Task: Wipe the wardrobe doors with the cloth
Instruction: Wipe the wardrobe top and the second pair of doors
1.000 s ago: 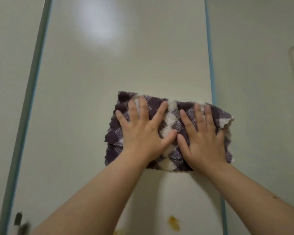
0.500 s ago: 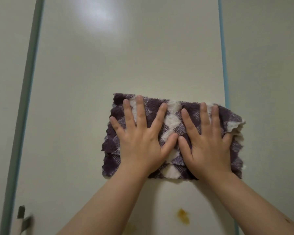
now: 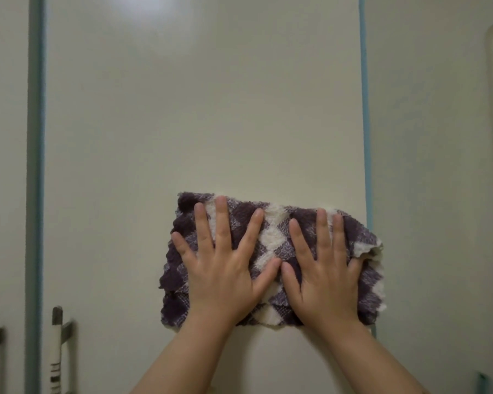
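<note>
Both hands, left hand (image 3: 221,275) and right hand (image 3: 326,277), flat, fingers splayed on cloth (image 3: 273,231).

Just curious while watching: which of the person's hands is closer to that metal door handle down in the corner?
The left hand. It presses the cloth on the side toward the door handle, which sits lower and further left. The right hand lies beyond it, near the door's right edge.

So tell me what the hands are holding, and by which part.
Nothing is gripped. The left hand and right hand lie flat and open, pressing the cloth's middle against the wardrobe door.
</note>
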The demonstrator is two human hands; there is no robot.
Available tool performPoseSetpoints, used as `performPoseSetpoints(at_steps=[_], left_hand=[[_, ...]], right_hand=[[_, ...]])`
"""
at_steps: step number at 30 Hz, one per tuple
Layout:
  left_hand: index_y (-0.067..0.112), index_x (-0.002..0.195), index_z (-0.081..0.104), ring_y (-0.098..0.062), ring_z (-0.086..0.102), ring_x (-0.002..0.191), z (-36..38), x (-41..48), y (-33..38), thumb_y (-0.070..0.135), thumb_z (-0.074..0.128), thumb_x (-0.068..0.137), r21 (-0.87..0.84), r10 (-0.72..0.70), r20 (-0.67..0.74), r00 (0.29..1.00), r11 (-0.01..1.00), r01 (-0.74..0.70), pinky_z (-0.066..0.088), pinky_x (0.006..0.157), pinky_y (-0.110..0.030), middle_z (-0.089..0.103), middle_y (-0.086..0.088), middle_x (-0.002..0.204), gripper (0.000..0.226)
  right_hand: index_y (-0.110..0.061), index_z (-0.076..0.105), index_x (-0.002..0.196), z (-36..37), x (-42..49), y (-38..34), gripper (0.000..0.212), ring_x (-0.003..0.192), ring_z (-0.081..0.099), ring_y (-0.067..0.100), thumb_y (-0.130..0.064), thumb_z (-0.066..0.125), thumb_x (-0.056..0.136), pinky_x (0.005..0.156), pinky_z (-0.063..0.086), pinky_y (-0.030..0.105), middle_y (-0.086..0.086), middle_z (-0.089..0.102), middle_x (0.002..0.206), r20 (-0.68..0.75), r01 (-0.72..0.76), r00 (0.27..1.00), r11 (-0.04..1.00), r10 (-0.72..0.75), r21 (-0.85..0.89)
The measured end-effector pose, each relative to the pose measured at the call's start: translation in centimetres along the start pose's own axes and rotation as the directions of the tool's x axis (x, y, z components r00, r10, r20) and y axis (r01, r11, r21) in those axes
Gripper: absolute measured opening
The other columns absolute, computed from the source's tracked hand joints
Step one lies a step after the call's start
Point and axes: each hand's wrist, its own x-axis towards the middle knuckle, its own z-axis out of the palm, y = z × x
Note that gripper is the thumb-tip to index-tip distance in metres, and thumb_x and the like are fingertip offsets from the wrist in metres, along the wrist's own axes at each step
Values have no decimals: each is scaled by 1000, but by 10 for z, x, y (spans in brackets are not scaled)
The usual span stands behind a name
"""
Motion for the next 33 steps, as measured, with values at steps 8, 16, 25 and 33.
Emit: performPoseSetpoints(at_steps=[8,16,25,33], left_hand=[[34,144,21,-43,9,138,3,-76,-7,71,29,82,1,-34,100,994,999,34,-1,103,-69,8,-16,154,72],[34,144,20,-42,10,138,-8,-91,-13,71,33,81,-1,-37,141,989,999,38,2,101,-69,-5,-12,155,74],[29,141,29,-52,15,133,-20,17,-35,65,33,82,-68,-105,27,994,992,107,3,95,-75,22,-25,148,69],[30,143,25,-47,11,135,-2,-12,-45,68,28,85,8,-113,-63,992,993,114,3,99,-71,18,-22,148,69]], right_hand=[[-30,16,146,6,-64,-8,59,141,14,32,-51,26,92,78,40,46,12,13,154,121,59,991,997,-63,41],[-30,22,144,-2,-71,-8,62,139,18,31,-55,31,89,74,45,49,9,9,155,166,127,978,992,-128,12],[-28,30,142,-6,39,-24,58,138,18,35,-52,33,89,71,47,51,17,25,150,66,144,987,990,-143,-3],[-22,33,141,12,19,-42,51,138,23,30,-43,32,95,60,47,35,13,26,149,-59,195,979,981,-195,2]])
